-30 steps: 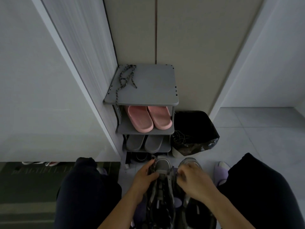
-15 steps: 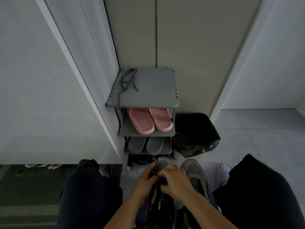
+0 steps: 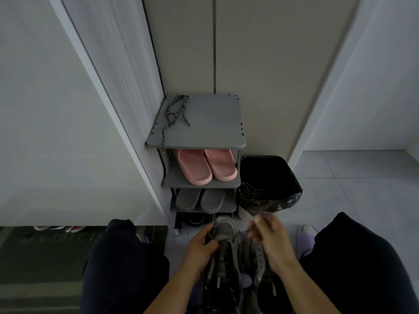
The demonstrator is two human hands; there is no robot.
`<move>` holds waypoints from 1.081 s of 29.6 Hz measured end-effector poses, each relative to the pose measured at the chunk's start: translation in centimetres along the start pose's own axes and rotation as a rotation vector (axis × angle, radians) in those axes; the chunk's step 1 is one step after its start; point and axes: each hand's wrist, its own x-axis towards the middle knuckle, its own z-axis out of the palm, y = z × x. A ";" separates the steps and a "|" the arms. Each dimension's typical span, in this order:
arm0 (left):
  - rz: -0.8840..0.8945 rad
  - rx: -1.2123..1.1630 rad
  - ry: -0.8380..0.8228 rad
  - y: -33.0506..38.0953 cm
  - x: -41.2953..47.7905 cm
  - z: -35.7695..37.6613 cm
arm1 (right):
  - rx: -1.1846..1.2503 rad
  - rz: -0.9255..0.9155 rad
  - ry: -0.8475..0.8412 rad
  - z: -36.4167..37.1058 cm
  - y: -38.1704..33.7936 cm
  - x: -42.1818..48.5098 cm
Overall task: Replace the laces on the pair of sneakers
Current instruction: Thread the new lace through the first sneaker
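Observation:
Two grey sneakers stand side by side between my knees. My left hand (image 3: 200,244) grips the left sneaker (image 3: 223,250) by its left side near the toe. My right hand (image 3: 271,236), blurred, pinches a dark lace (image 3: 238,235) that runs taut from that sneaker's front eyelets up to the right. The right sneaker (image 3: 257,257) lies partly under my right wrist, and its toe is hidden. A spare speckled lace (image 3: 174,114) lies coiled on the top of the grey shoe rack (image 3: 210,123), one end hanging over the front edge.
The rack holds pink slippers (image 3: 205,166) and grey slippers (image 3: 200,200) on lower shelves. A bin with a black bag (image 3: 269,184) holding dark laces stands right of it. A purple slipper (image 3: 306,236) sits by my right knee. A white wall closes the left.
My right hand has moved from the sneaker's tongue up and to the right, drawing the lace out taut. The left hand keeps its grip on the sneaker.

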 end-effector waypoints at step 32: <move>0.165 0.089 0.240 2.2 1.5 1.8 | -1.202 -0.283 -0.378 1.3 2.7 0.2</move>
